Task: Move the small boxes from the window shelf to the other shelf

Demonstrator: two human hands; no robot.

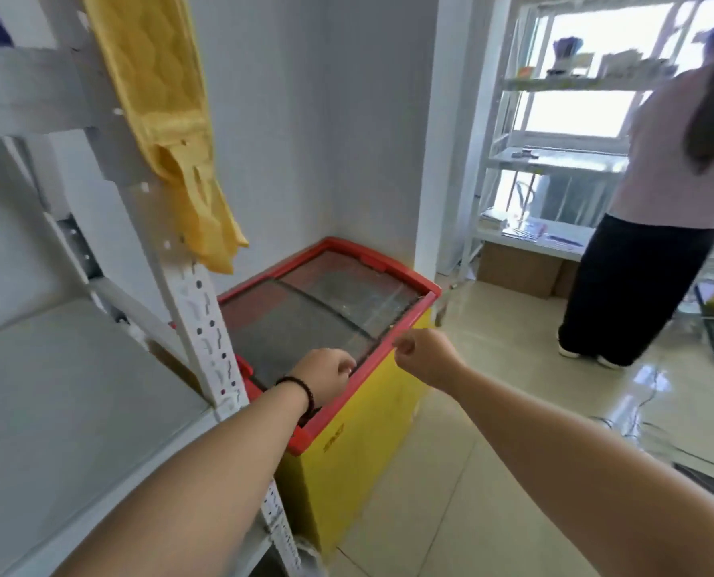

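Observation:
The white window shelf [563, 83] stands at the far right against the bright window, with small boxes [621, 62] on its upper level and flat packets [521, 233] on a lower one. A grey metal shelf [76, 393] fills the left foreground, its board bare. My left hand [326, 374], with a dark bead bracelet at the wrist, hovers over the freezer's near edge, fingers curled, holding nothing. My right hand [424, 354] is a loose fist in the air beside it, also without anything in it.
A yellow chest freezer [355, 435] with a red rim and glass lid sits between the two shelves. A person in a pink top and black trousers [655, 243] stands at the window shelf. Yellow cloth [167, 118] hangs from the grey shelf. Cardboard boxes [517, 270] lie beneath the window shelf.

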